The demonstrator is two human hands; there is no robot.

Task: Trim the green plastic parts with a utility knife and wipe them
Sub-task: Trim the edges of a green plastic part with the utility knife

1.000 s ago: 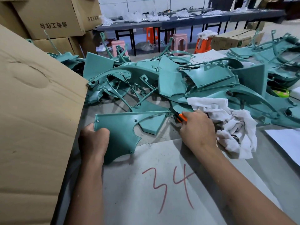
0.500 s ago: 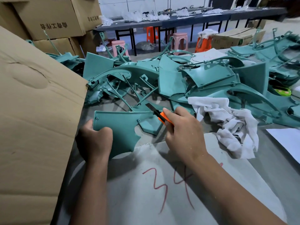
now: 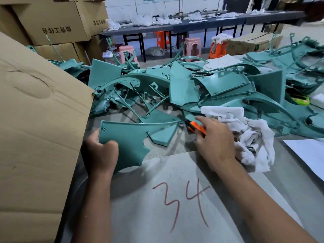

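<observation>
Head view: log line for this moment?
left hand: grips flat green plastic panel | right hand: holds orange utility knife | crumpled white rag: beside right hand

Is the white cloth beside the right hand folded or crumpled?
Crumpled. The white cloth lies in a loose, wrinkled heap beside the right hand, without flat folded layers.

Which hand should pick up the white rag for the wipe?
Probably right: the right hand lies against the white rag, though it holds the utility knife. The left hand grips the green part.

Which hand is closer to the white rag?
Right. The right hand, holding the orange knife, sits against the white rag; the left hand grips a green part farther away.
</observation>
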